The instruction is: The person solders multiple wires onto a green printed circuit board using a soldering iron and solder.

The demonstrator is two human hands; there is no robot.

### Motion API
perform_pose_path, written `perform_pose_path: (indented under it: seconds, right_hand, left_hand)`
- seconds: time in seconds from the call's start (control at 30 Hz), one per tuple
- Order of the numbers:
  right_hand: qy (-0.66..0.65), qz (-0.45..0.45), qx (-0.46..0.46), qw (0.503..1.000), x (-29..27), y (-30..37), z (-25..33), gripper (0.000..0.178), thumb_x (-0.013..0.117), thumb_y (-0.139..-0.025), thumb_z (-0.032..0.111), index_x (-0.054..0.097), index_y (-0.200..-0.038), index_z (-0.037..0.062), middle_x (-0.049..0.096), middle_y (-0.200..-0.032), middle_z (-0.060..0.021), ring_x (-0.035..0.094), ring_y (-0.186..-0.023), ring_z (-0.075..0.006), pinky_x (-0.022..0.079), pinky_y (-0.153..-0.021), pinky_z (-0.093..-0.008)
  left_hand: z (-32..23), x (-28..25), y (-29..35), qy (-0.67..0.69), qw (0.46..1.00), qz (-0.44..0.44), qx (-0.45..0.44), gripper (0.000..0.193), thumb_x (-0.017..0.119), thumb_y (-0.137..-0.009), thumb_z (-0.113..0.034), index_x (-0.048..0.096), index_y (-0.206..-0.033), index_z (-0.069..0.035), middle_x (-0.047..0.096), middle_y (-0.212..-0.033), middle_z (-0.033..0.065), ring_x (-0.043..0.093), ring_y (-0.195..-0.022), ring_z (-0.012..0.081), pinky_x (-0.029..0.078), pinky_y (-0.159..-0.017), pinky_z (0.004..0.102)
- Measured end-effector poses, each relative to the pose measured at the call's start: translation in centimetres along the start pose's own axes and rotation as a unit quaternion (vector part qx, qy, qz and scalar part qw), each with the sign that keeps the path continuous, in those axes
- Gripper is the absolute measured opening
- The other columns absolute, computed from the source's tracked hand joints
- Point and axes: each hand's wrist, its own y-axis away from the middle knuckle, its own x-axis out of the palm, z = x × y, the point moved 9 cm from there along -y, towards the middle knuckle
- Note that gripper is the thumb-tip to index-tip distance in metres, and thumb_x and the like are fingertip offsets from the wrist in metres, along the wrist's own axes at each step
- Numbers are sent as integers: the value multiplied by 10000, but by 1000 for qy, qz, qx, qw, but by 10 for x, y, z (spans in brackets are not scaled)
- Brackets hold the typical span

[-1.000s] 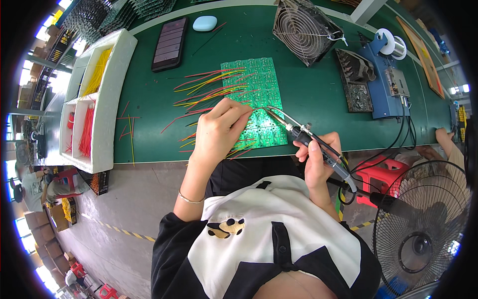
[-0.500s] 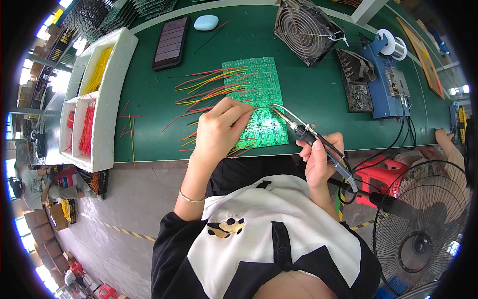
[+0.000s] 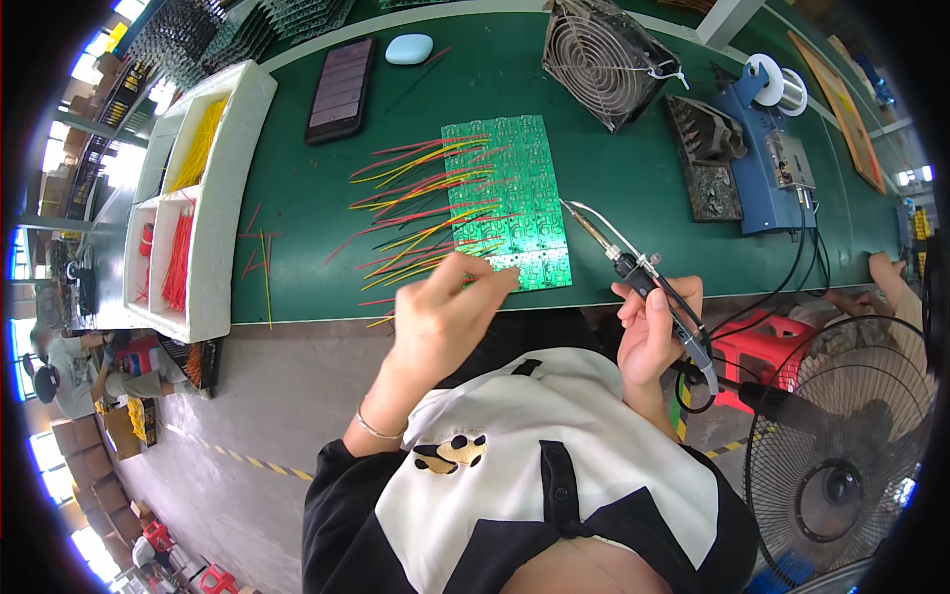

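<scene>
One green circuit-board panel [image 3: 535, 170] lies mid-frame, long axis top to bottom, coloured wires [image 3: 416, 188] extending left. It sits up-right of the nearer left hand [image 3: 445, 319], whose fingers overlap its lower-left corner; closure cannot be told. Right hand [image 3: 648, 337] clamps the soldering iron [image 3: 629, 269], tip just right of the panel.

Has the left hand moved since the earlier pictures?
Yes. Judged against the near edge of the table, the left hand has moved toward the person, down to the near part of the circuit board.
</scene>
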Motion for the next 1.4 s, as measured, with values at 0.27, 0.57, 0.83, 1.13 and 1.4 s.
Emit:
perform_pose_path:
  seconds: [0.27,0.57,0.83,1.13,1.4]
  right_hand:
    - [63,13,21,998,2,-6,-1,171,552,-823,63,447,-925,-25,569,-687,-121,513,-569,-98,474,-619,-232]
    - [54,51,-8,997,15,-32,-7,297,621,-785,-1,538,-1064,-61,615,-866,-110,560,-699,-81,462,-620,-180]
    - [19,-28,-155,987,9,-28,1,164,485,-900,154,503,-876,-7,481,-721,-46,406,-506,-79,310,-441,-202]
    - [30,-10,-110,993,8,-18,-6,132,492,-869,88,502,-850,-42,468,-822,-51,387,-538,-77,322,-455,-209]
    - [32,36,-83,995,14,-19,-9,164,510,-862,115,509,-865,-49,472,-817,-52,404,-554,-72,328,-455,-188]
  left_hand:
    - [18,19,-7,15,998,-37,-57,109,690,-673,13,648,-769,-18,592,-732,67,583,-600,185,463,-520,271]
    - [22,12,-16,32,996,34,-75,95,646,-721,9,650,-813,-8,599,-757,80,596,-625,201,475,-540,272]
    - [36,16,-21,25,997,-25,-75,54,647,-733,-41,632,-782,-56,555,-761,23,546,-516,178,445,-466,290]
    - [36,19,-17,12,999,-30,-38,101,675,-711,-60,644,-806,-73,542,-757,8,540,-502,151,444,-444,275]
    - [37,20,-17,19,998,-6,-61,134,662,-689,41,667,-804,-29,584,-770,48,596,-609,147,479,-517,249]
